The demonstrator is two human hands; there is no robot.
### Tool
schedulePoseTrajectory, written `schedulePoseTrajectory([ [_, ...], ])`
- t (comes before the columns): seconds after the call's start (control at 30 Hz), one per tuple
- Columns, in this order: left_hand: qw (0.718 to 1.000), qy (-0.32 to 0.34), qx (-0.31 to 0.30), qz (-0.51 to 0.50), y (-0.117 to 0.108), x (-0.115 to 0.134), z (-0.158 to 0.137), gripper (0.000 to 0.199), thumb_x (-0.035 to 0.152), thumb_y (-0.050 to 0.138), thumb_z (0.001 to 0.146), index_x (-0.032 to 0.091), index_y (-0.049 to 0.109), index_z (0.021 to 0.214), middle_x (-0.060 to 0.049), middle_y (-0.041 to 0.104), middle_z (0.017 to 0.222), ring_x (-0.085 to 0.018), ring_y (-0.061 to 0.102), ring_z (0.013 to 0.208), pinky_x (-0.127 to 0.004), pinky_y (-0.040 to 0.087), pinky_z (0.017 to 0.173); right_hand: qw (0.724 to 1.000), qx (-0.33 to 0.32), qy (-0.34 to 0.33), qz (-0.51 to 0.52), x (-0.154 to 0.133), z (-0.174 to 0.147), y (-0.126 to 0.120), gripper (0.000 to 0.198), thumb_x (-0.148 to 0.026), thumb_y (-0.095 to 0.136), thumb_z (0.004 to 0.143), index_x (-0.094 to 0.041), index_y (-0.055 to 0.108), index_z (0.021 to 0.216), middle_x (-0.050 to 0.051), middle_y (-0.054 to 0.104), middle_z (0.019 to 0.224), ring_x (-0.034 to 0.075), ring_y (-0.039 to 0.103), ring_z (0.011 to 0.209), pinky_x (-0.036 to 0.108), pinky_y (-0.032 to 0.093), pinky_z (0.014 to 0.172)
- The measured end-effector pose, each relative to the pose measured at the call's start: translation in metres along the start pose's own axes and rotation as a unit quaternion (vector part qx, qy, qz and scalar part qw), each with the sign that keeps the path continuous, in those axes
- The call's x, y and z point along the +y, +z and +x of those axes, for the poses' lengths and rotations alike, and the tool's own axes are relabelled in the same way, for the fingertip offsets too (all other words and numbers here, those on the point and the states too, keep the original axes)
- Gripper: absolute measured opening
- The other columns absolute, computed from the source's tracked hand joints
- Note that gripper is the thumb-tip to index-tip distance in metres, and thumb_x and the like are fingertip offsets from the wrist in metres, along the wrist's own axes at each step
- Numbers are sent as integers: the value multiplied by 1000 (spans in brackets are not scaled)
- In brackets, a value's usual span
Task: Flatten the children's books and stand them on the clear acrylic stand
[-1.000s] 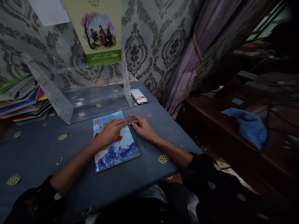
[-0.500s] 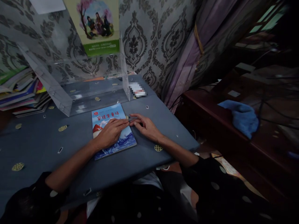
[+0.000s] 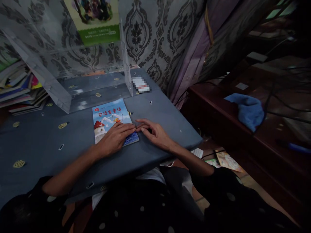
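Observation:
A blue picture-covered paperback book [image 3: 110, 113] with red Chinese lettering lies closed on the cloth-covered table [image 3: 155, 145]. Across its lower half rests my left hand [image 3: 116, 137], palm down with the fingers stretched out, covering part of the cover picture. My right hand [image 3: 154, 132] is just off the book's right edge, low over the tablecloth, its fingers loosely bent and apart. The fingertips of both hands come together near that edge. Neither hand grips anything that I can see.
Behind the book stands a clear acrylic stand [image 3: 60, 97], with a pixelated item [image 3: 141, 84] to its right. Books are piled [image 3: 21, 90] at the far left. A blue cloth [image 3: 249, 110] lies on a dark red wooden surface [image 3: 218, 106] to the right.
Both hands have slid toward me relative to the book, so more of its cover picture shows. The camera view has shifted slightly. The book stays closed on the table.

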State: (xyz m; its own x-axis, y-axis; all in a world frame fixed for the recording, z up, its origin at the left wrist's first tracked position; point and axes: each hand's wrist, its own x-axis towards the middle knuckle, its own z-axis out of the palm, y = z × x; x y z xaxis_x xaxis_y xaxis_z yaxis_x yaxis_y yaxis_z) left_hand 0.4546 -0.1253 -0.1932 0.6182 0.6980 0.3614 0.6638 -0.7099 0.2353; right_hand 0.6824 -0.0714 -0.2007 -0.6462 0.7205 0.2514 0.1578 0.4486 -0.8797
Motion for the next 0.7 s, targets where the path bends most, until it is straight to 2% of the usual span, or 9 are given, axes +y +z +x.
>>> schedulePoseTrajectory([
  [0.1, 1000, -7, -20, -4, -1, 10, -2, 42, 10, 37, 99, 18, 57, 135, -12, 65, 134, -23, 58, 127, -48, 45, 103, 1000, -4, 13, -2, -4, -10, 1, 39, -25, 46, 96, -17, 54, 134, 7, 78, 99, 21, 72, 95, 36, 55, 82],
  [0.23, 999, -3, -46, -2, -2, 22, -7, 49, 5, 37, 96, 20, 52, 139, -10, 63, 138, -22, 55, 131, -49, 44, 104, 1000, -6, 23, 1, -8, -24, 2, 40, -27, 46, 98, -20, 53, 136, 7, 77, 103, 22, 71, 102, 37, 55, 84],
  [0.4, 996, -13, -77, 38, 1, 36, -18, 65, -1, 40, 88, 20, 41, 149, -10, 55, 147, -22, 47, 139, -49, 37, 113, 999, 3, 18, -30, -13, -35, 4, 39, -27, 46, 99, -22, 53, 137, 7, 76, 106, 22, 72, 95, 35, 58, 77],
  [0.57, 987, -39, -108, 111, 7, 52, -26, 60, 5, 39, 92, 13, 35, 151, -16, 49, 152, -24, 40, 145, -47, 31, 118, 995, 37, -25, -86, -20, -41, 12, 38, -22, 46, 98, -22, 56, 135, 8, 73, 115, 23, 69, 108, 41, 56, 94],
  [0.7, 981, -47, -121, 148, 5, 60, -30, 56, 8, 40, 94, 8, 37, 150, -18, 46, 153, -25, 39, 146, -45, 31, 117, 987, 63, -69, -130, -22, -42, 21, 38, -19, 45, 98, -24, 58, 133, 8, 71, 118, 24, 67, 109, 44, 56, 96],
])
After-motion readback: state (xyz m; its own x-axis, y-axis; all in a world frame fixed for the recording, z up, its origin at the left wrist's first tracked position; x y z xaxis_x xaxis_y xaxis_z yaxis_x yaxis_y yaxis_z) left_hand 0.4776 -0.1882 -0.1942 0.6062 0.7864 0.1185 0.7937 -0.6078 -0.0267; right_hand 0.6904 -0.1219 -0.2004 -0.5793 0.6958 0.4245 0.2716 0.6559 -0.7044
